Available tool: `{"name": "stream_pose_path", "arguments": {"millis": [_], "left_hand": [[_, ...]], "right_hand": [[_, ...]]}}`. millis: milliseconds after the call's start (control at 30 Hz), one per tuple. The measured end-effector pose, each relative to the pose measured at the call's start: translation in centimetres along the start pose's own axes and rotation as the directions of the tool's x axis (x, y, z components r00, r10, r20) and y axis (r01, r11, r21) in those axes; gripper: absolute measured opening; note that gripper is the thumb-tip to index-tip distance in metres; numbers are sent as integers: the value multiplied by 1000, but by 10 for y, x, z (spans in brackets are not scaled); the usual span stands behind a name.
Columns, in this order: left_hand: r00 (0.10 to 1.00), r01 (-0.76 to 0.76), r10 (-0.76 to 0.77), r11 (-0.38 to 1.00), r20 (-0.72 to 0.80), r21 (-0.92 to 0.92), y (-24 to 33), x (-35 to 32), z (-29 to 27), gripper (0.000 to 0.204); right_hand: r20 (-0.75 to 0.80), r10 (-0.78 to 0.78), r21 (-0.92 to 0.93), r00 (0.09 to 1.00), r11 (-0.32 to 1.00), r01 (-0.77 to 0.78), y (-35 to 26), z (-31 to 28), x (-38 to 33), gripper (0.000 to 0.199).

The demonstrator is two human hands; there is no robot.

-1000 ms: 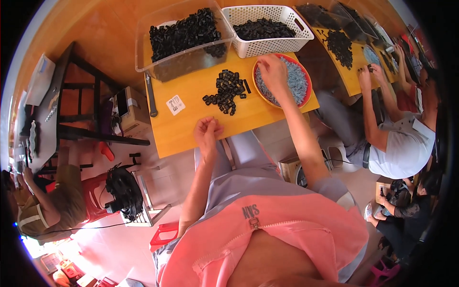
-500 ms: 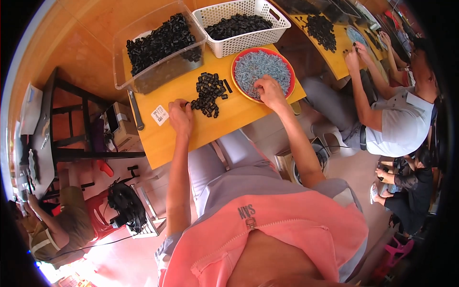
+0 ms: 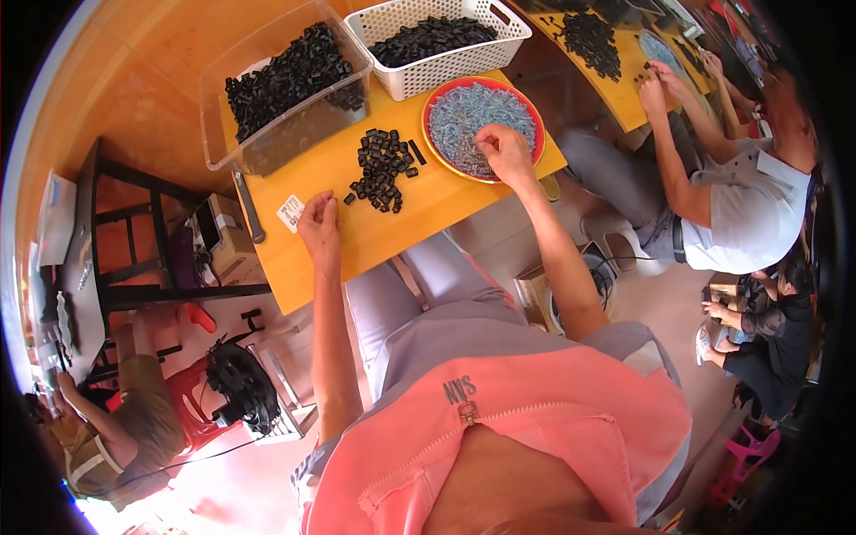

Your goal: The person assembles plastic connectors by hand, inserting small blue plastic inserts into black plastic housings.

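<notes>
My left hand (image 3: 319, 227) is over the yellow table, its fingers curled together beside a small white printed label (image 3: 290, 213). Whatever lies between those fingers is hidden. To its right is a loose pile of small black plastic pieces (image 3: 382, 165), with a thin black strip (image 3: 417, 152) at the pile's right side. My right hand (image 3: 506, 153) hovers at the near part of a round red tray (image 3: 539, 120) with a yellow outer edge. Heaped in the tray are small silvery screw-like pieces (image 3: 481, 111). Thumb and forefinger are pinched; anything in them is too small to make out.
A clear plastic bin (image 3: 294, 134) and a white perforated basket (image 3: 446, 76), both holding black pieces, stand at the back. A dark, long-handled tool (image 3: 250, 207) lies by the table's left edge. A co-worker (image 3: 740, 205) sits at another yellow table on the right.
My left hand has drawn back from the black pile, to the left and nearer to me. My right hand stays at the tray, its fingers slightly higher and more exposed.
</notes>
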State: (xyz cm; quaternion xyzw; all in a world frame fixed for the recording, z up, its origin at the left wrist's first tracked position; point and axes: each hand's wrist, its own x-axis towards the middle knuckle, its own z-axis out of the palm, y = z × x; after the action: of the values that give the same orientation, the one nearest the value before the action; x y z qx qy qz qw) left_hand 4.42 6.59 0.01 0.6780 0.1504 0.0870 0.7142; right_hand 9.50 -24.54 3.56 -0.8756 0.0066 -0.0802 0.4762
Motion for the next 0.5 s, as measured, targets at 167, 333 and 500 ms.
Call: {"name": "stream_pose_path", "arguments": {"millis": [167,333,500], "left_hand": [[996,-89,89,996,-8,-2,-4,-30,1,16],[986,-163,163,987,-19,-3,-10,-39,2,14],[987,-160,160,986,-11,-37,-8,-39,0,14]], "right_hand": [[7,-143,-405,990,904,133,-6,13,-7,8],[29,-117,-362,993,924,120,4,10,5,8],[84,181,291,980,936,-198,19,-5,13,11]]}}
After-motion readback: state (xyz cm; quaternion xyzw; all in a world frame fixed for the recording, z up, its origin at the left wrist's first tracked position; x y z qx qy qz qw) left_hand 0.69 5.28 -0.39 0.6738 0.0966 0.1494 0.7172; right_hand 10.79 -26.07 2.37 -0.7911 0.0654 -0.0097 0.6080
